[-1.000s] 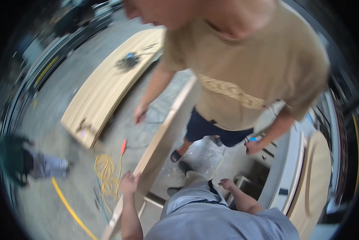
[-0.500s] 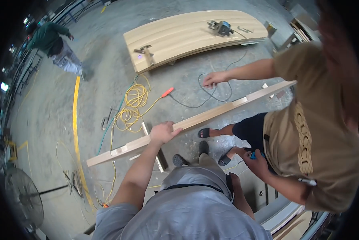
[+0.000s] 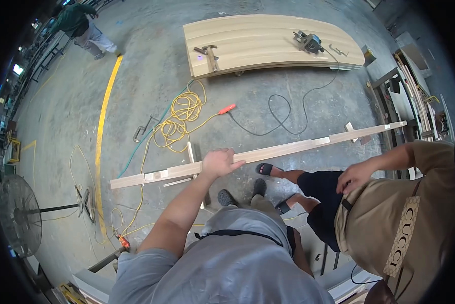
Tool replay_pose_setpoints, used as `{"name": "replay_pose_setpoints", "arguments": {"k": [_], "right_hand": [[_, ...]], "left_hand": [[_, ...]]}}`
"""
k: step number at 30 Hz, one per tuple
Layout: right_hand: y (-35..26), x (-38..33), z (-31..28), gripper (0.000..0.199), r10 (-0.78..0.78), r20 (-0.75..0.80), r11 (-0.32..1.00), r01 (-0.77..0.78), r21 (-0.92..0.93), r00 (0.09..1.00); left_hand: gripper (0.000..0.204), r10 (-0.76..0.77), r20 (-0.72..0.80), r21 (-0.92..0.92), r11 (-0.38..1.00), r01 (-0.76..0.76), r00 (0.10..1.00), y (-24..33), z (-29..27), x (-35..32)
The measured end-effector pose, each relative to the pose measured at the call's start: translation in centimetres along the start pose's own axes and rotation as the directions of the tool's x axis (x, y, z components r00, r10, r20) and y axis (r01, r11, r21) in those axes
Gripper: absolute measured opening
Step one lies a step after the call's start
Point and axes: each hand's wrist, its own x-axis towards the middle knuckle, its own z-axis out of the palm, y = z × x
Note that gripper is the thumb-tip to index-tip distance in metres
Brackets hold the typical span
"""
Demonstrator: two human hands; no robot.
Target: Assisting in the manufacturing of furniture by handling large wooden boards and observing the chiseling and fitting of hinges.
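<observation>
A long, narrow strip of pale wood (image 3: 268, 152) — held level above the concrete floor, running from lower left to upper right, with small lighter blocks fixed at points along its length.

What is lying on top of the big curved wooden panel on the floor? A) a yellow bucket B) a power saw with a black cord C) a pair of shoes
B: a power saw sits on the curved wooden panel, its black cord trailing onto the floor.
</observation>
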Motion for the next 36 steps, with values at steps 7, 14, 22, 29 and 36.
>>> {"name": "replay_pose_setpoints", "arguments": {"k": [7,14,22,29,36], "right_hand": [[-3.8,1.2,2.5,0.033,-0.14,-0.03,0.821,0.1,-0.562,0.99],[-7.1,2.0,3.5,0.044,-0.102,-0.004,0.78,0.077,-0.621,0.995],[-23.0,2.1,11.6,0.04,-0.501,0.287,0.57,0.561,-0.601,0.816],[-39.0,4.6,17.9,0.026,-0.876,0.214,0.296,0.833,-0.468,0.432],[-44.0,12.9,13.3,0.026,-0.892,0.294,0.068,0.744,-0.665,0.344]], "left_hand": [[0.06,-0.069,-0.004,-0.049,0.996,0.069,0.998,-1.2,1.4,-1.0],[0.06,-0.06,-0.015,0.058,0.996,0.061,0.998,-0.3,2.2,-1.7],[0.049,0.055,-0.157,0.05,0.998,-0.048,0.986,-0.3,2.8,-1.4],[0.044,0.063,-0.153,0.06,0.997,-0.054,0.986,0.5,2.8,-0.8],[0.045,0.062,-0.121,0.069,0.996,-0.054,0.991,-1.4,4.2,-0.1]]}}
